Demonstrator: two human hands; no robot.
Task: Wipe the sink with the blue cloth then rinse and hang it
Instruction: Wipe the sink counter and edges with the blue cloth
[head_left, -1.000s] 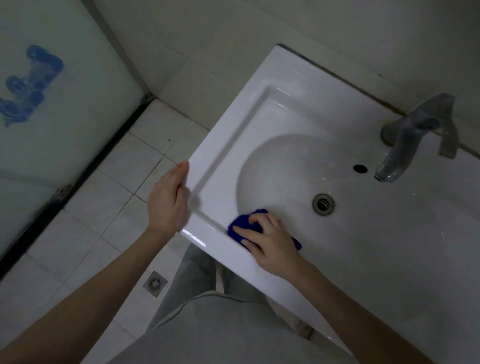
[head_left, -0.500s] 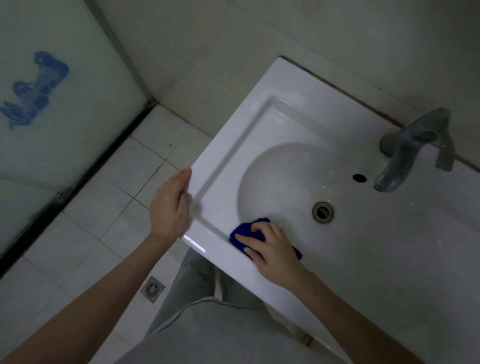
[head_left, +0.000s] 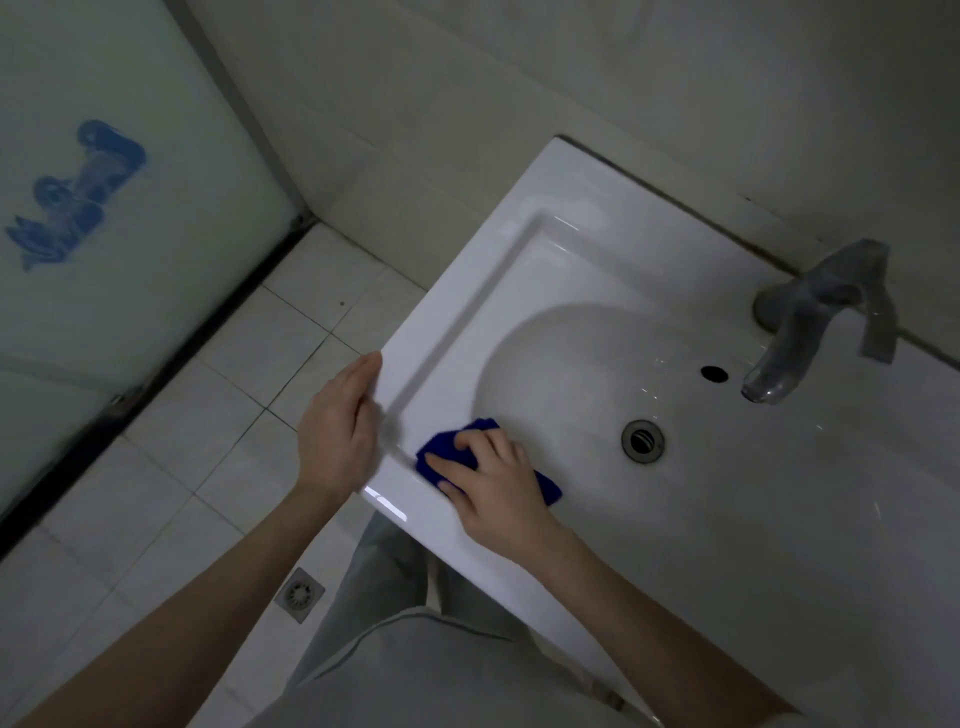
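Observation:
A white ceramic sink (head_left: 524, 213) fills the right half of the view, with a round basin and a metal drain (head_left: 642, 440). My right hand (head_left: 493, 486) presses a folded blue cloth (head_left: 452, 448) flat on the inner ledge at the basin's near-left corner; the fingers cover most of the cloth. My left hand (head_left: 340, 431) rests on the sink's left outer rim, fingers laid along the edge, holding nothing else. A grey metal tap (head_left: 810, 322) stands at the back right, with no water running.
An overflow hole (head_left: 714, 373) sits below the tap spout. White floor tiles lie to the left with a floor drain (head_left: 300, 594). A frosted glass panel (head_left: 104, 249) with a blue mark stands far left. My grey trousers are below.
The view has shifted slightly, so the sink sits lower in frame. My right hand has slid the cloth a little left toward the sink's near-left corner. My left hand stays on the rim.

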